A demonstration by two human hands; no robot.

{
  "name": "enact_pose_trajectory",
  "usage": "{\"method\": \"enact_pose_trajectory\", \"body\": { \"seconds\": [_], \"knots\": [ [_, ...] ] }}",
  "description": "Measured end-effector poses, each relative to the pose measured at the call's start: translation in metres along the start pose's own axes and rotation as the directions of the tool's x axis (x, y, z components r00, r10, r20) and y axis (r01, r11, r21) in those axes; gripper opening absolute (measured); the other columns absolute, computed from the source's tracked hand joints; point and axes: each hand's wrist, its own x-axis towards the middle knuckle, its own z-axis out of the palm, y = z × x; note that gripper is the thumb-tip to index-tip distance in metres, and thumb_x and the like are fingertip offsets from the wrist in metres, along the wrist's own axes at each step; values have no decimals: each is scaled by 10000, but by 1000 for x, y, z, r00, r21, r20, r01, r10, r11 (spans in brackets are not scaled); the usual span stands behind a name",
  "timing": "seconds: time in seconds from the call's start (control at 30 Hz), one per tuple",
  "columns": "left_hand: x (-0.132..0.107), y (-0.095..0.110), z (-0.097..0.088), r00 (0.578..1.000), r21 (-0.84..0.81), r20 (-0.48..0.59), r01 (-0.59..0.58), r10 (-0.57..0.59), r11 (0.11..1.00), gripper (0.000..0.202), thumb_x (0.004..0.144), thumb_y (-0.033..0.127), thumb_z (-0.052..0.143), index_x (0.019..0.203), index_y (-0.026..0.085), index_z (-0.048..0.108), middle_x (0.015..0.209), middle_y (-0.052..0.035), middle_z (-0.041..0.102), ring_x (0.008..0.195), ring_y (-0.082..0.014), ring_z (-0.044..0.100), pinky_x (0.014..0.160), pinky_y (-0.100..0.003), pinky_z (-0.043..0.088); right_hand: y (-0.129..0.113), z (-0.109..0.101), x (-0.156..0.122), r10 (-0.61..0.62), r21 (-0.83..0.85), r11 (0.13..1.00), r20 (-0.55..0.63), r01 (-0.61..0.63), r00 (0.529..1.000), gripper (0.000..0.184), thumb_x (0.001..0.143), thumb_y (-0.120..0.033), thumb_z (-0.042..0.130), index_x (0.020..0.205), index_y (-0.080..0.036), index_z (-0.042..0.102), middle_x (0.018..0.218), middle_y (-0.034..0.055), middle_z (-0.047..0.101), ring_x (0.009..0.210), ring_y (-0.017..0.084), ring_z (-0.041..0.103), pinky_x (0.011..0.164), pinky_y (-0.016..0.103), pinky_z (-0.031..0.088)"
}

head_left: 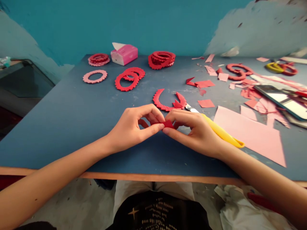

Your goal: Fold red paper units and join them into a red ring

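Observation:
Between the fingertips of my left hand [136, 126] and my right hand [194, 131] is a small folded piece of red paper [168, 124]. Both hands pinch it just above the table, near the front edge. Right behind them lies an unclosed red paper ring [158, 100] of folded, pointed pieces, with a gap at its far side. A knife with a yellow handle [222, 131] lies under or beside my right hand, its blade [191, 108] pointing toward the ring. My fingers hide part of the red paper.
Finished paper rings, red [127, 81] and pink [95, 76], lie at the back left by a pink tissue pack [124, 54]. More red rings [161, 60] are stacked at the back. Right are a pink sheet [251, 135], paper scraps, a phone [283, 100] and yellow-handled scissors [274, 67].

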Motion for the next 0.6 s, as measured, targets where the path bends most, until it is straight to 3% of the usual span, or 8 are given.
{"method": "enact_pose_trajectory", "body": {
  "seconds": [0.3, 0.6],
  "knots": [
    [0, 1, 0, 1000, 44, 6, -24, 24, 999, 92, 848, 188, 708, 933, 172, 679, 879, 17, 729, 786, -90, 681, 661, -183, 548, 3, 0, -1, -33, -6, 999, -29, 33, 999, 111, 918, -187, 616, 815, -148, 627, 779, 3, 607, 694, 78, 528, 636, 224, 454],
    [1, -3, 1, 999, 56, -49, -12, 15, 998, 27, 838, 173, 748, 845, 188, 728, 782, 52, 749, 700, -63, 679, 624, -163, 518, 4, 0, -1, -7, 19, 1000, -7, 7, 1000, 94, 921, -195, 614, 841, -158, 644, 797, 4, 616, 706, 83, 539, 640, 232, 464]
  ]
}}
